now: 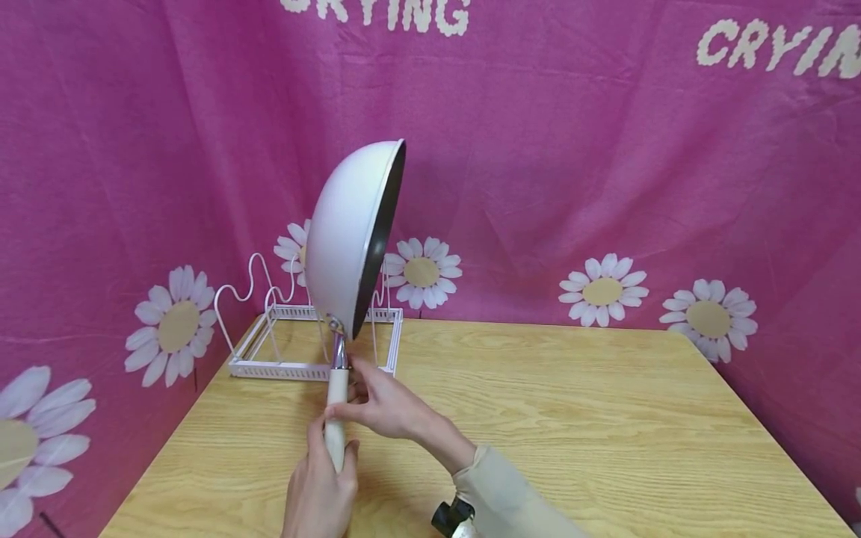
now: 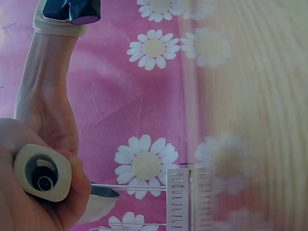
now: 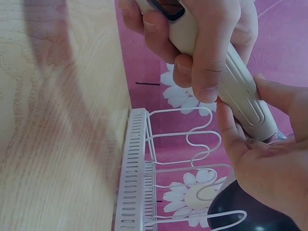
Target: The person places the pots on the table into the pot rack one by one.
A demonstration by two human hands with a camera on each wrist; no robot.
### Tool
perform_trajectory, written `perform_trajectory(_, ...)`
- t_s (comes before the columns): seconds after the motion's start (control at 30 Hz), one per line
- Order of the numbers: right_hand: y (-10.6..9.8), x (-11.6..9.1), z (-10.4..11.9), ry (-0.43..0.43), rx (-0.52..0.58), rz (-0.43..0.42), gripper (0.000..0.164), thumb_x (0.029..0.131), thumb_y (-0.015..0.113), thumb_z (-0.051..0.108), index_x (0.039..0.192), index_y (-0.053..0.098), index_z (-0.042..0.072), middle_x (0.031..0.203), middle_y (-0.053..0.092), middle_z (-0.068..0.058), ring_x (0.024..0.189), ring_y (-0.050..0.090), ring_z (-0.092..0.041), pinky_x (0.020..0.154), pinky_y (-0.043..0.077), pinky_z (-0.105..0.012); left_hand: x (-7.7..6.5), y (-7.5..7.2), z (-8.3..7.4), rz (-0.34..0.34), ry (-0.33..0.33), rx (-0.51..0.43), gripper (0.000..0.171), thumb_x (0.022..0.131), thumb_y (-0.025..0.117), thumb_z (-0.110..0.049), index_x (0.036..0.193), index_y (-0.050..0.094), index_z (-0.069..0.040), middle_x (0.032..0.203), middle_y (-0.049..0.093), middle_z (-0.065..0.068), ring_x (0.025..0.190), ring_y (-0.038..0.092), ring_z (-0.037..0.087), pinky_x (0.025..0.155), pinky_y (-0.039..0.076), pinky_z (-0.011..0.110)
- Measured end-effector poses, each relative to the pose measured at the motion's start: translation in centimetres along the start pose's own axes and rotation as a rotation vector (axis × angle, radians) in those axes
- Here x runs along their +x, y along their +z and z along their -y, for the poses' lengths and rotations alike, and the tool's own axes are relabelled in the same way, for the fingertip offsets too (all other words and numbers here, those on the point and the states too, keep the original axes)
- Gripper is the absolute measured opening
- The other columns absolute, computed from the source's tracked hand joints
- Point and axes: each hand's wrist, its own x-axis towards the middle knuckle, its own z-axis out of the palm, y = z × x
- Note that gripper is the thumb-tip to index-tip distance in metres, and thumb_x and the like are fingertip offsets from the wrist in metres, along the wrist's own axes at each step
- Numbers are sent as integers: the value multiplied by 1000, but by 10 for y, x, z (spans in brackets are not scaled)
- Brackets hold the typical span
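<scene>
A white wok (image 1: 346, 232) with a dark inside stands on its side in the air, its opening turned to the right in the head view. Its cream handle (image 1: 338, 388) points down toward me. My left hand (image 1: 319, 482) grips the handle's lower part; the hollow handle end (image 2: 43, 173) shows in the left wrist view. Higher up, close to the metal neck, my right hand (image 1: 386, 403) pinches the handle between thumb and fingers. Behind the wok, a white wire rack (image 1: 282, 371) with wavy dividers sits on the table. Whether the wok touches the rack I cannot tell.
The wood-grain table (image 1: 572, 418) stretches away to the right of the rack. A pink curtain (image 1: 511, 187) with daisies and white lettering hangs behind the table and along its sides. A dark wrist camera (image 1: 452, 515) is strapped at my right sleeve.
</scene>
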Motion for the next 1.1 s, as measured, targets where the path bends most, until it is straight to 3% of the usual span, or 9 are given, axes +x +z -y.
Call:
perform_trajectory(0.2,2,-1,-4,11,13,-5,66,88,73,6,146,40,9,97,70,-13,83,64,-5,77,55,-19,-2,0,3,-3,-11,18,51,94,65,-20,136,39,-6,71,62,11,57,50,22,51,33,34)
perform_trajectory(0.63,4,-1,-15,1,48,33,47,89,71,4,130,50,-1,95,68,-16,80,63,-3,72,55,-18,-5,4,6,27,-9,23,50,93,65,-18,133,40,-1,70,61,10,56,51,21,50,35,33)
perform_trajectory(0.77,4,-1,-18,26,64,36,57,88,72,4,138,46,2,98,70,-16,80,64,-3,72,54,-18,-6,5,7,42,-8,34,49,93,65,-18,131,40,1,69,61,10,57,51,22,51,36,35)
perform_trajectory(0.93,4,-1,-23,52,71,61,80,88,72,3,154,29,9,100,71,-16,77,63,-4,69,52,-17,-8,8,11,76,-17,56,54,93,65,-19,134,39,2,69,61,12,57,52,25,49,36,38)
perform_trajectory(1.1,5,-2,-28,72,83,64,65,88,72,4,144,39,2,96,70,-14,76,62,-5,68,52,-17,-7,9,12,101,-21,69,55,93,65,-19,135,38,4,72,61,13,60,54,26,51,37,40)
